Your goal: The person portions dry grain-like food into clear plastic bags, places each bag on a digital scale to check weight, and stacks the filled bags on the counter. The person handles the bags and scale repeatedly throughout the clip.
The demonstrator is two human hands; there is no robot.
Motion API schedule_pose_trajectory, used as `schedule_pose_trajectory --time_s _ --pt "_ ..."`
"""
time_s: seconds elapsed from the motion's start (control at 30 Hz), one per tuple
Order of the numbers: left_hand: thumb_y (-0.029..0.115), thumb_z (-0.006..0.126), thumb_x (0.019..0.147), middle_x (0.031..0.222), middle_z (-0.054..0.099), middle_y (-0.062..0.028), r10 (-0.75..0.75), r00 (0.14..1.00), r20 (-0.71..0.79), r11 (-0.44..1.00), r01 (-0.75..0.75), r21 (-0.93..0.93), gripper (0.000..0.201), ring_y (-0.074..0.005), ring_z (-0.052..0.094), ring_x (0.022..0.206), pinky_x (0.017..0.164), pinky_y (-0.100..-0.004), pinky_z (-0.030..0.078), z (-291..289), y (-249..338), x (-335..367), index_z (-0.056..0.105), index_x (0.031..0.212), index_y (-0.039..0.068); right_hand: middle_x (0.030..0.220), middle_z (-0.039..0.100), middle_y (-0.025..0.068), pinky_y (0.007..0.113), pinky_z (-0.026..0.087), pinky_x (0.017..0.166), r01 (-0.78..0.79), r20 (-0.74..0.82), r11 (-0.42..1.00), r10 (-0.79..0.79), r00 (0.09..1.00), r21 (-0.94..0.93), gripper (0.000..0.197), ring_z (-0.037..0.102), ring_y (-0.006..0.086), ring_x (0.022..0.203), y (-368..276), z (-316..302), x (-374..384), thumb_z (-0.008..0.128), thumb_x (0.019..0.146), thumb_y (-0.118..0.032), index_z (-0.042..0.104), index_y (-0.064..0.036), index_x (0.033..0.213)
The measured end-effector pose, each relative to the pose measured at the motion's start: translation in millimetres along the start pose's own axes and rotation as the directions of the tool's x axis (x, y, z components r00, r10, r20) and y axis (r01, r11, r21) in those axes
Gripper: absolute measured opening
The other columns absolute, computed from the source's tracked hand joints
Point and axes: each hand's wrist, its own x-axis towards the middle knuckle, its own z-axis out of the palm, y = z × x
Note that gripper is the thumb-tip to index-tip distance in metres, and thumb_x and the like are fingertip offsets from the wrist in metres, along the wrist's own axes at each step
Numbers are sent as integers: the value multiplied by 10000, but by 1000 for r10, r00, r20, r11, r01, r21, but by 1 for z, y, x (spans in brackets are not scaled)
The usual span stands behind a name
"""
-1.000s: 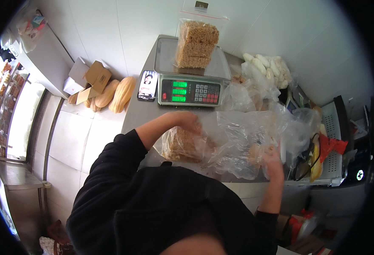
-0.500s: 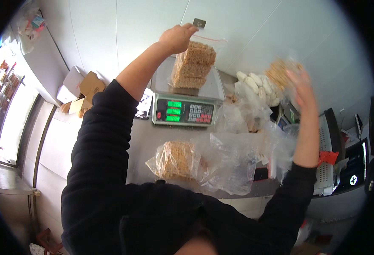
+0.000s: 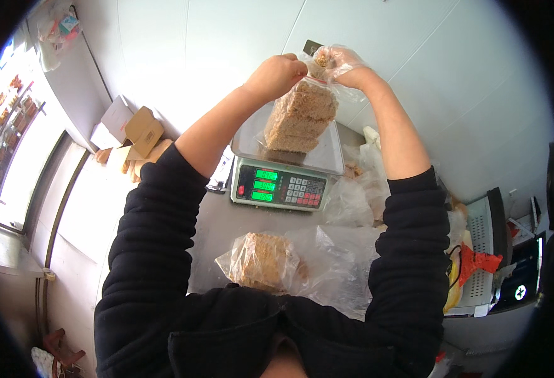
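The filled bag [image 3: 301, 118] stands on the scale [image 3: 278, 186] — both hands [image 3: 274, 78] at its mouth

A clear zip bag [image 3: 303, 108] of tan, crumbly blocks [image 3: 299, 126] stands on the scale [image 3: 281, 186], a small piece [image 3: 321, 60] near its mouth.

Bright overall. Strongest light at left: panel [image 3: 31, 173] beside display shelves [image 3: 1, 148] blown out near white, floor tiles [image 3: 75, 252] washed out. Wall [image 3: 226, 38] pale, fairly even. Hands [image 3: 280, 79] well lit. Scale display [image 3: 264, 186] glows green, digits soft. Glare on clear plastic bag [image 3: 337, 264]. Lower right dim. Fisheye bows straight edges, black vignette at corners.
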Motion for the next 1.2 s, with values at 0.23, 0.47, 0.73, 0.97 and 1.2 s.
schedule_pose_trajectory --time_s 0.23,0.47,0.73,0.97,1.2 --pt "137 659 829 936 657 -72 11 1000 -3 999 -11 43 117 -234 655 775 712 -321 530 0 3 -1 690 931 88 1130 635 93 321 440 924 -44 -64 998 46 997 34 420 591 212 1021 -1 2 -15 664 849 -368 628 -64 1135" --pt "139 689 823 1116 613 -58 44 991 -130 998 -38 48 204 -213 657 817 707 -300 552 -22 -1 -15 659 1025 135 1066 660 91 320 441 904 20 -412 993 29 911 114 416 594 196 993 95 -39 -23 559 908 -395 638 -51 1128" --pt "12 664 753 937 619 -106 16 935 -355 991 -63 -122 135 -204 601 645 589 -313 505 -62 1 -22 669 877 65 985 652 119 349 480 847 22 -511 997 18 860 72 256 601 215 903 111 -43 -45 582 912 -228 605 -18 1057" --pt "17 659 756 941 622 -103 21 936 -352 995 -53 -80 127 -207 597 643 587 -313 503 -68 -7 -26 671 869 74 959 650 111 334 474 812 -6 -476 997 44 878 82 250 588 194 882 89 -41 -45 579 914 -249 615 -13 989" --pt "97 655 784 1137 554 -130 7 963 -271 1000 -3 15 225 -314 603 921 780 -409 511 -46 -16 -26 646 1006 131 990 654 139 360 459 829 27 -394 969 -125 911 -245 296 595 242 898 116 -22 -15 577 892 -289 624 -42 1049"
